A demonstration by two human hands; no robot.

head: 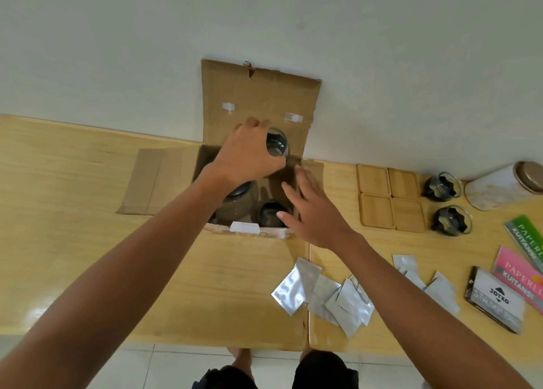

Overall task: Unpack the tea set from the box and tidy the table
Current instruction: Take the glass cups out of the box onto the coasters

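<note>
An open cardboard box stands at the back of the wooden table, its flaps spread out. My left hand is shut on a small glass cup, held just above the box's far right corner. My right hand hovers open over the box's right edge, holding nothing. Inside the box I see a large glass jar and another glass cup. Two glass cups with dark inserts stand on the table to the right.
Several square wooden coasters lie in a block right of the box. A white canister lies on its side at far right. Silver foil sachets are scattered near the front edge. Receipt books and a stamp pad box lie at right.
</note>
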